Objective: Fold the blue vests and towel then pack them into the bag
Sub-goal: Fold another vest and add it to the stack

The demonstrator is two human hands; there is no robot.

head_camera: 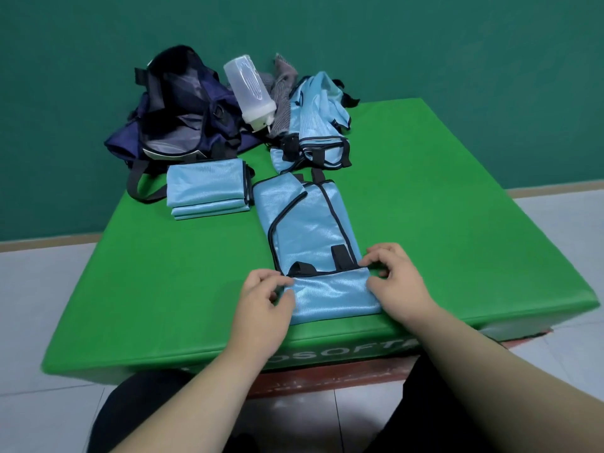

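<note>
The left hand (268, 299) and right hand (395, 282) each pinch a side edge of the near end of a blue vest (310, 223), fingers curled on the fabric. The vest lies folded into a long strip on the green mat (457, 223), so the fold in hand looks like bringing this end up and away. A folded stack (207, 188) of vests sits just to its left, so part of the folding is done. A loose heap of vests (318, 119) and the grey towel (282, 93) remain unfolded behind. The open bag (183, 112) appears unpacked, and a plastic bottle (250, 89) leans between it and the towel.
</note>
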